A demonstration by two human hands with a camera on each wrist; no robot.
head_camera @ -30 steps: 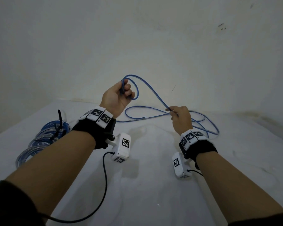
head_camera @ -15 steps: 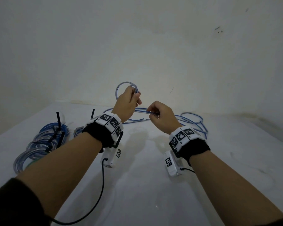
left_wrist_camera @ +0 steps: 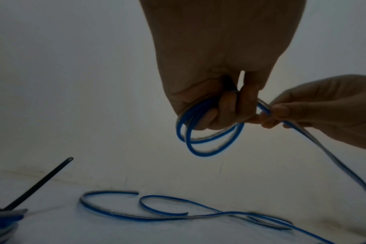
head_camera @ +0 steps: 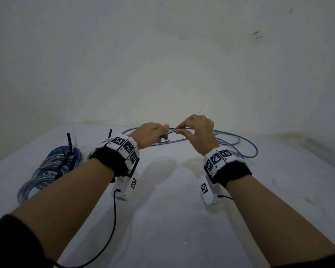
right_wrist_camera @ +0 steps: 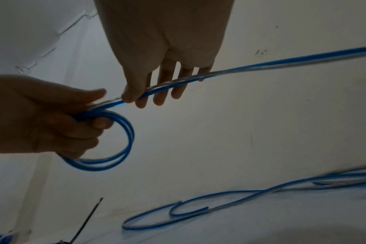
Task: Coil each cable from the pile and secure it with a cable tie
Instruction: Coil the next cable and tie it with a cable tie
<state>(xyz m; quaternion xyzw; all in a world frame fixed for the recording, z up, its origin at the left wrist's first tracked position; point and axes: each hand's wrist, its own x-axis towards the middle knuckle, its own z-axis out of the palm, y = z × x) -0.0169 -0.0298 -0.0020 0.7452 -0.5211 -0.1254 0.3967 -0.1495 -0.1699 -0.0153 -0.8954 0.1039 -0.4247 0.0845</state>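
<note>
Above the white table (head_camera: 162,219), left hand (head_camera: 150,134) grips round glossy blue cable (right_wrist_camera: 123,148) loops; right hand (head_camera: 198,130) pinches its strand.

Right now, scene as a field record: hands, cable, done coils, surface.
left hand: grips small coil of two loops of blue cable
right hand: fingers pinch the strand feeding the coil
loose cable: trails over the white table
finished coils: far left, bound with black cable ties
</note>
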